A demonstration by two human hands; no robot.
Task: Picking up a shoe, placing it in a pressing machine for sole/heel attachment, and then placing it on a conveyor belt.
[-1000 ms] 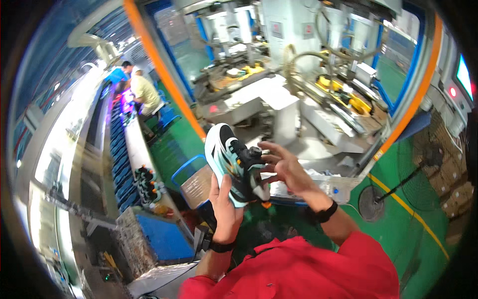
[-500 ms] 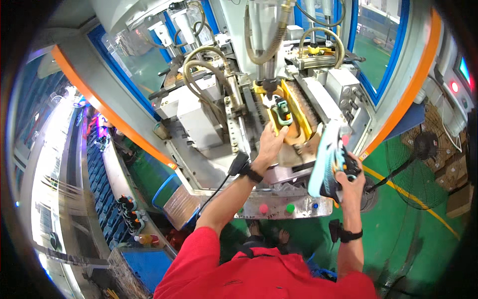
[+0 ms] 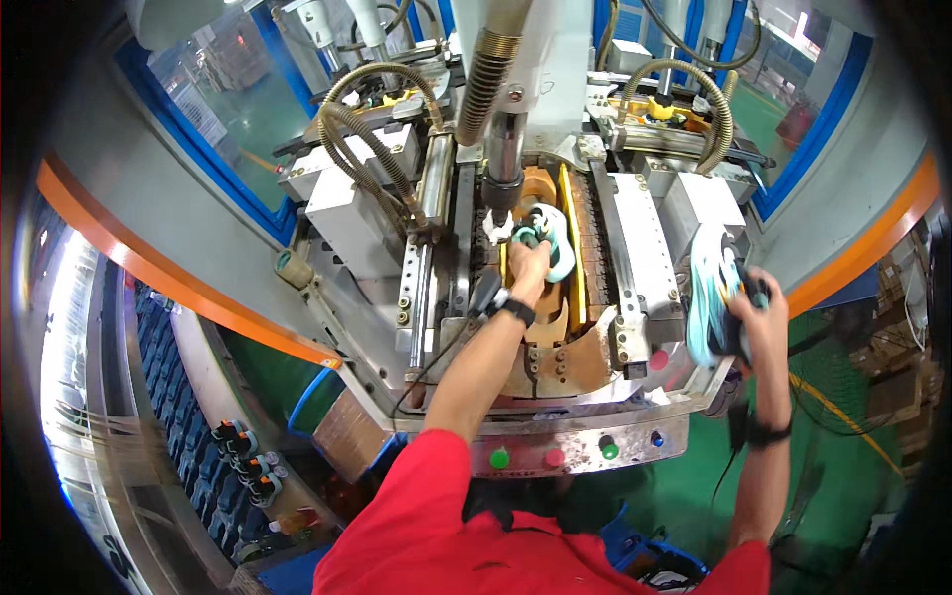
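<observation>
My left hand (image 3: 531, 261) reaches into the middle station of the machine, its fingers closed round the dark collar of a teal and white shoe (image 3: 560, 246). That shoe lies tilted between the yellow-edged side walls (image 3: 573, 233) of the station, with its pale side turned to the right. Just left of it hangs the metal plunger (image 3: 504, 188), a white piece at its tip. Out to the right, my right hand (image 3: 764, 322) grips a second teal and white shoe (image 3: 708, 297) by its dark collar. Motion blurs this shoe.
Box-shaped metal blocks (image 3: 359, 213) and ribbed hoses (image 3: 372, 114) flank the station. Coloured buttons (image 3: 555, 457) line the machine's front edge. Orange-edged frames curve on both sides. Several shoes (image 3: 248, 464) sit beside the conveyor at left; a wire fan (image 3: 833, 377) stands at right.
My left hand has moved further in and taken hold of the shoe in the station, which now leans clear of the plunger. My right hand has carried its shoe outward right. The view has shifted.
</observation>
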